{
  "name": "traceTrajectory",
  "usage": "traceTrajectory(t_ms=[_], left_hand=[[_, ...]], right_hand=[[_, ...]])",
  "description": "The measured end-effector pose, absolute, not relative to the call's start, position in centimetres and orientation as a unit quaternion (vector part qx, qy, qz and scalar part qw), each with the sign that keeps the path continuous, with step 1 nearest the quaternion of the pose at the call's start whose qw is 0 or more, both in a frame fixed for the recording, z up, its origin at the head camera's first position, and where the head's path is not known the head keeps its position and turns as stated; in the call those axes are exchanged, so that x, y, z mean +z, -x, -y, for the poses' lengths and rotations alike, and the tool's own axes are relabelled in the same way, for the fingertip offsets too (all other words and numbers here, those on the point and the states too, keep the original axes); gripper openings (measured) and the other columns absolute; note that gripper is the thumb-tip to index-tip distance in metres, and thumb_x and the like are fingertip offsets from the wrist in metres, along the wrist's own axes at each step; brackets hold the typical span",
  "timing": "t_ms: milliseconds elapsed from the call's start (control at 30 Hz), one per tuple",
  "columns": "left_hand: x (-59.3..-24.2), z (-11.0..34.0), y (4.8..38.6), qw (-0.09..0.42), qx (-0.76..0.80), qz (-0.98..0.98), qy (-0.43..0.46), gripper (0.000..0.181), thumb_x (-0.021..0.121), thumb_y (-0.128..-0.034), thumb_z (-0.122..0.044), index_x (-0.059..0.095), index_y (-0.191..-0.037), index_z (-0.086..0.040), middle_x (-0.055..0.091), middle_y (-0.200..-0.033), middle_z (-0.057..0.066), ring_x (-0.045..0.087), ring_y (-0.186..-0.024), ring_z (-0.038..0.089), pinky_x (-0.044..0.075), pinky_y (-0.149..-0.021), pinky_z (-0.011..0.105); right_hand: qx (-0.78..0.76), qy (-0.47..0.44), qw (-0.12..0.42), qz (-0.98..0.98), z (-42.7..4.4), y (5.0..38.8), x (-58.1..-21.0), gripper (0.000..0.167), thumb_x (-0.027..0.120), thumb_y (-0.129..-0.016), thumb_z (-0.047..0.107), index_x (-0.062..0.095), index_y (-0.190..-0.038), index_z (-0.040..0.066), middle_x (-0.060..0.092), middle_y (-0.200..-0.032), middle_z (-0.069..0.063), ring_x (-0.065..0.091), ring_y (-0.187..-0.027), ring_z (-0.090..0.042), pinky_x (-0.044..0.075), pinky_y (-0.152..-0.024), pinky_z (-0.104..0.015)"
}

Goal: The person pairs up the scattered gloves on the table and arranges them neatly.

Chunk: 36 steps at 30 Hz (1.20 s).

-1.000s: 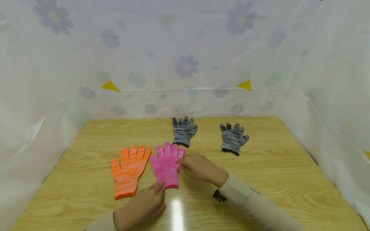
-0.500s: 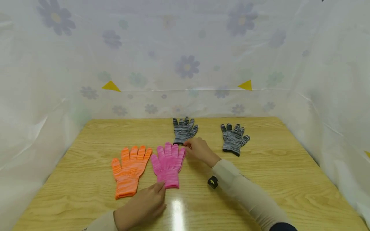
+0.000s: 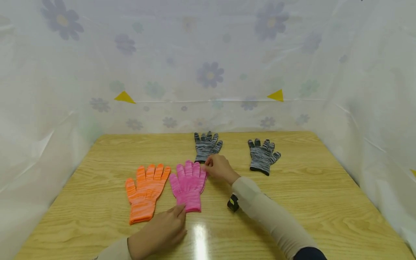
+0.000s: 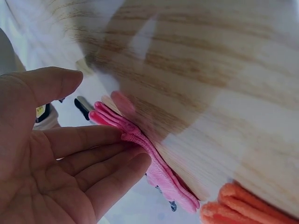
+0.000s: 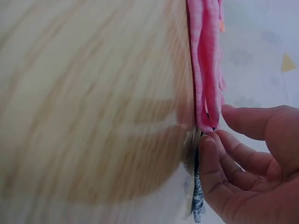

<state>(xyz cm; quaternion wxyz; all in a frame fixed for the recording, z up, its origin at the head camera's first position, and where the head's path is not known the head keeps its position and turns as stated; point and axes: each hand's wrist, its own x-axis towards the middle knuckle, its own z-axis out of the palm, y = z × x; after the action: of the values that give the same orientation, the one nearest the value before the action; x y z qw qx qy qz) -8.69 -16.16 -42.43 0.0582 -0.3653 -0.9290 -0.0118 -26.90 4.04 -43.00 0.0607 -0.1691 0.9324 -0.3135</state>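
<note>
A pink knit glove [image 3: 188, 186] lies flat with its fingers pointing away, and layers of pink knit show along its edge in the left wrist view. My left hand [image 3: 162, 231] rests straight fingertips on its cuff; in the left wrist view the thumb stands apart from the fingers. At the tip of the glove's rightmost finger, my right hand [image 3: 221, 168] pinches the fabric between thumb and fingers [image 5: 209, 151]. An orange knit glove [image 3: 144, 193] lies flat to the left of the pink one.
Behind the right hand lies a grey-black glove [image 3: 204, 148], its cuff close to the fingers. Another grey-black glove [image 3: 261, 159] is farther right. The wooden table [image 3: 308, 202] is enclosed by pale flowered sheeting [image 3: 162, 65] with yellow triangles.
My right hand has moved from the pink glove's right side up to its rightmost fingertip, slipping slightly left over the last half second. My left hand stays at the cuff.
</note>
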Motion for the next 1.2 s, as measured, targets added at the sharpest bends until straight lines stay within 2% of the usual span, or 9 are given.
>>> traceTrajectory(t_ms=[233, 433, 633, 733, 900, 1200], left_hand=[[-42.45, 16.27, 8.71, 0.044, -0.009, 0.931, 0.362, 0.043, 0.068, -0.0838, -0.03, 0.064, -0.109, 0.005, 0.063, -0.117, 0.017, 0.066, -0.096, 0.025, 0.057, -0.062, 0.028], [-42.52, 16.3, 8.74, 0.042, -0.008, 0.931, 0.363, 0.045, 0.068, -0.0838, -0.03, 0.064, -0.111, 0.006, 0.063, -0.117, 0.018, 0.066, -0.098, 0.026, 0.057, -0.064, 0.028], [-42.59, 16.33, 8.74, 0.049, -0.006, 0.93, 0.363, 0.044, 0.068, -0.0837, -0.031, 0.064, -0.11, 0.005, 0.063, -0.117, 0.017, 0.066, -0.096, 0.025, 0.057, -0.064, 0.029], [-42.6, 16.32, 8.73, 0.052, -0.003, 0.929, 0.365, 0.045, 0.069, -0.0836, -0.031, 0.064, -0.11, 0.005, 0.063, -0.117, 0.017, 0.066, -0.096, 0.025, 0.057, -0.064, 0.029], [-42.63, 16.41, 8.71, 0.049, 0.0, 0.929, 0.366, 0.048, 0.069, -0.0838, -0.031, 0.064, -0.114, 0.006, 0.062, -0.119, 0.017, 0.065, -0.101, 0.026, 0.058, -0.069, 0.03], [-42.71, 16.61, 8.7, 0.045, -0.01, 0.929, 0.366, 0.049, 0.068, -0.0845, -0.029, 0.061, -0.118, 0.006, 0.061, -0.121, 0.017, 0.064, -0.102, 0.025, 0.058, -0.07, 0.031]], right_hand=[[-0.348, 0.161, 0.068, -0.921, -4.01, 27.23, -43.43, 0.013, 0.071, -0.087, 0.018, 0.069, -0.089, 0.005, 0.064, -0.077, -0.003, 0.055, -0.065, -0.013, 0.046, -0.057, -0.024], [-0.34, 0.169, 0.061, -0.923, -3.85, 27.27, -43.78, 0.013, 0.071, -0.087, 0.02, 0.068, -0.083, 0.008, 0.061, -0.075, -0.002, 0.053, -0.064, -0.013, 0.045, -0.057, -0.025], [-0.38, 0.169, 0.091, -0.905, -3.55, 27.05, -43.73, 0.014, 0.067, -0.089, 0.016, 0.068, -0.095, 0.004, 0.066, -0.084, -0.005, 0.059, -0.061, -0.014, 0.052, -0.054, -0.026], [-0.364, 0.181, 0.075, -0.91, -3.7, 27.02, -43.52, 0.013, 0.067, -0.089, 0.014, 0.07, -0.095, 0.004, 0.067, -0.083, -0.005, 0.059, -0.066, -0.013, 0.051, -0.058, -0.025], [-0.333, 0.179, 0.034, -0.925, -4.18, 27.1, -43.02, 0.008, 0.07, -0.087, 0.014, 0.073, -0.086, 0.006, 0.067, -0.075, -0.002, 0.058, -0.067, -0.013, 0.049, -0.061, -0.026], [-0.308, 0.192, 0.053, -0.931, -4.19, 27.26, -43.5, 0.005, 0.071, -0.085, 0.012, 0.074, -0.084, 0.008, 0.068, -0.08, -0.002, 0.062, -0.079, -0.017, 0.052, -0.075, -0.032]])
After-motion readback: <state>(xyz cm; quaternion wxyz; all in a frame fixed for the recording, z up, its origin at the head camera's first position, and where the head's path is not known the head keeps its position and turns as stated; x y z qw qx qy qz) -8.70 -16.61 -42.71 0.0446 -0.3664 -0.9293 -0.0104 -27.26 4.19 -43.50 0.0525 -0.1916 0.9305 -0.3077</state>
